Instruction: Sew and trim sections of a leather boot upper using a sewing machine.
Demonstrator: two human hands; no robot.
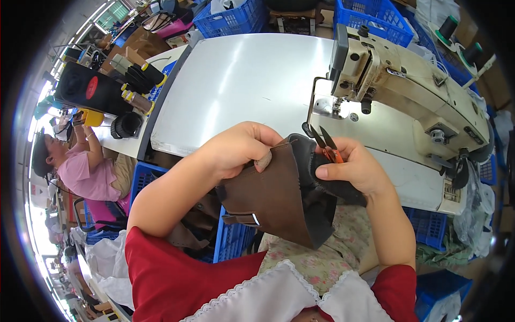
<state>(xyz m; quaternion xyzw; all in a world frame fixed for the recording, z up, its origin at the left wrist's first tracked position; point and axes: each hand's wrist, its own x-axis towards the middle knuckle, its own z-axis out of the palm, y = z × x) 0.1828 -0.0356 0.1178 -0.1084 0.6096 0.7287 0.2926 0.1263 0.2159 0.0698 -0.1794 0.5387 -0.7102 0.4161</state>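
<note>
A stitched brown leather piece (268, 193) with a dark lining hangs in front of my chest, off the near edge of the sewing table. It is folded into a loose tube, with a seam along its upper side and a small white-edged tab low on the left. My left hand (244, 153) is closed on its upper left edge, the thumb pressed on the brown face. My right hand (351, 166) grips small orange-handled scissors (331, 147), dark blades pointing up and away, while its thumb and fingers also hold the dark right side of the leather. Some fingers are hidden behind it.
A beige sewing machine (413, 80) stands on the right of the white table (230, 80). Blue crates (233, 19) lie beyond the table and below it. Thread cones (446, 28) stand at the far right. A co-worker in pink (88, 172) sits at the left.
</note>
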